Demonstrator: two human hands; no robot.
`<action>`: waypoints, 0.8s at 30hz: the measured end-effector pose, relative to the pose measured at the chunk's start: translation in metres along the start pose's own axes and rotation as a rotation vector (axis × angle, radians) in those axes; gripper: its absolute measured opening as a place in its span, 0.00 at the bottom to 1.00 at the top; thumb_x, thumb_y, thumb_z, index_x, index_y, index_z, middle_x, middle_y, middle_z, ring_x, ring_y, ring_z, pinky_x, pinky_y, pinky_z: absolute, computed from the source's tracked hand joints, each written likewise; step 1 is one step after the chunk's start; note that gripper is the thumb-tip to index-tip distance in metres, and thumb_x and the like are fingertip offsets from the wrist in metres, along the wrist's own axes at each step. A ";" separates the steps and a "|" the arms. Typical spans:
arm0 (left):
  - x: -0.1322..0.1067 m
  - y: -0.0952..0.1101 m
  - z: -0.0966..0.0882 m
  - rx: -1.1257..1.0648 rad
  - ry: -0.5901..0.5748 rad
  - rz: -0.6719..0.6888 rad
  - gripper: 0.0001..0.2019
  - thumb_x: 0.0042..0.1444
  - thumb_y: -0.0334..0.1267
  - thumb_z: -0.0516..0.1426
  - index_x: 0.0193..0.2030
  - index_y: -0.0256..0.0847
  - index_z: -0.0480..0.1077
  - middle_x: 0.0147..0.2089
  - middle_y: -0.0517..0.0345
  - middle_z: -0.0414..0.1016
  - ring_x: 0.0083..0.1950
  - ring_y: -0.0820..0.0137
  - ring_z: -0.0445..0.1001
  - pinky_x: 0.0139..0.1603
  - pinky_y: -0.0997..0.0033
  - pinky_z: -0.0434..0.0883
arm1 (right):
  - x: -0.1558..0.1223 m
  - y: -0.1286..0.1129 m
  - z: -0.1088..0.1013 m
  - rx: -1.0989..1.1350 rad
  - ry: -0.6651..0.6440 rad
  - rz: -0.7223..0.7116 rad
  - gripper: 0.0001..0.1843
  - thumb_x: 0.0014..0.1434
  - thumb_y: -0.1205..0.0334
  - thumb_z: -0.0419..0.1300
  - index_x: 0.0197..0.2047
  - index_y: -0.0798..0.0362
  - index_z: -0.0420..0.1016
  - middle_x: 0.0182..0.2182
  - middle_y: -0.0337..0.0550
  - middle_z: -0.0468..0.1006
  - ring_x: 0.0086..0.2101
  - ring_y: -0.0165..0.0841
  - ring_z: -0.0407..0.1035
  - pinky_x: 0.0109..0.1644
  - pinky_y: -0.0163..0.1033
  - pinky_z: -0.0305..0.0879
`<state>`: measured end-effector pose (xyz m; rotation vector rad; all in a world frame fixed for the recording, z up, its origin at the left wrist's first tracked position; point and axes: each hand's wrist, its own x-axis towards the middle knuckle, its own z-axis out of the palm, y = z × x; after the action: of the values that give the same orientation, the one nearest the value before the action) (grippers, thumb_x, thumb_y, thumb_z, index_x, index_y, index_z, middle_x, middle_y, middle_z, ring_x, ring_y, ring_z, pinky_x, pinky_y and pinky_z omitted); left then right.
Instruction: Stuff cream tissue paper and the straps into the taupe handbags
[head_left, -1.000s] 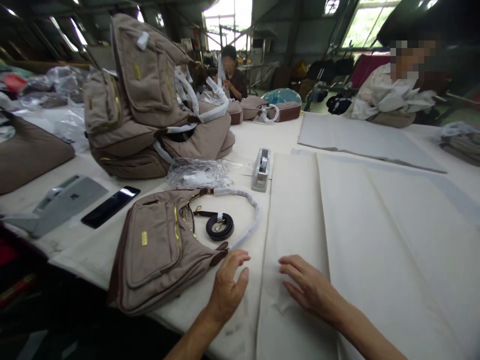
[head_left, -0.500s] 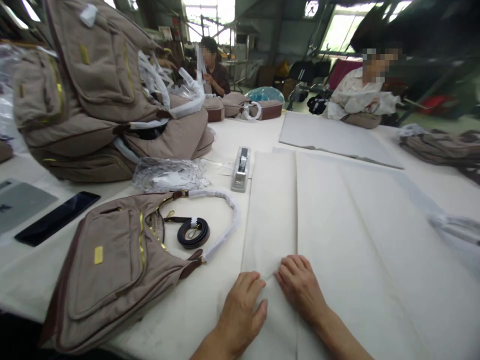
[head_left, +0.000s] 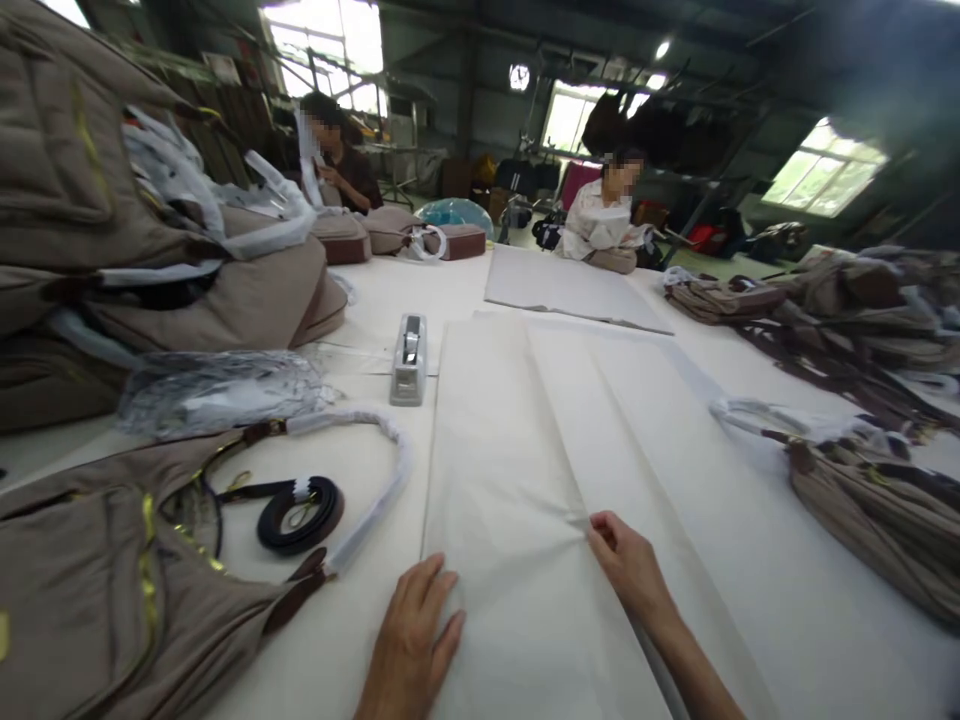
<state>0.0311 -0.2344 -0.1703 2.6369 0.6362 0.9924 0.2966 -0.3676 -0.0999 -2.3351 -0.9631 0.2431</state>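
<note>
A large sheet of thin white paper lies on the table in front of me, layered over more white sheets. My right hand pinches its right edge between thumb and fingers, and creases run from the pinch across the sheet. At the sheet's left edge, my left hand rests with its fingers apart, holding nothing. Left of that hand is a taupe shoulder bag with gold zips and a wrapped handle. Inside the handle's loop lies a coiled dark strap.
A grey tape dispenser stands beyond the left hand. Behind the bag are crumpled clear plastic and piled taupe bags. More bags lie on the right. A grey sheet lies farther back; two people sit across the table.
My right hand has moved right with the paper's edge, spreading the sheet wider. My left hand has shifted to the sheet's left edge. The view has turned right, showing more bags there.
</note>
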 end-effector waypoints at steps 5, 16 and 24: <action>-0.003 0.019 0.004 0.195 0.063 0.017 0.14 0.58 0.25 0.46 0.47 0.34 0.68 0.50 0.44 0.71 0.52 0.57 0.69 0.51 0.51 0.72 | -0.004 -0.087 0.036 -0.372 -0.130 -0.608 0.17 0.59 0.71 0.46 0.49 0.53 0.68 0.46 0.49 0.72 0.47 0.38 0.65 0.52 0.42 0.59; -0.017 0.070 0.061 0.130 0.016 0.182 0.15 0.61 0.41 0.49 0.50 0.36 0.67 0.50 0.52 0.73 0.55 0.59 0.66 0.60 0.56 0.60 | 0.022 -0.175 0.133 -0.748 -0.486 -0.475 0.09 0.57 0.71 0.50 0.39 0.62 0.69 0.35 0.60 0.75 0.37 0.44 0.73 0.33 0.40 0.61; -0.013 0.075 0.051 0.082 -0.068 0.160 0.16 0.61 0.42 0.49 0.50 0.35 0.65 0.51 0.53 0.70 0.57 0.55 0.63 0.60 0.49 0.55 | 0.006 -0.169 0.119 -0.734 -0.589 -0.549 0.14 0.51 0.57 0.57 0.39 0.57 0.68 0.35 0.51 0.74 0.33 0.39 0.70 0.30 0.36 0.53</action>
<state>0.0796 -0.3100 -0.1866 2.8177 0.4660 0.9323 0.1582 -0.2143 -0.0963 -2.5224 -2.2459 0.4120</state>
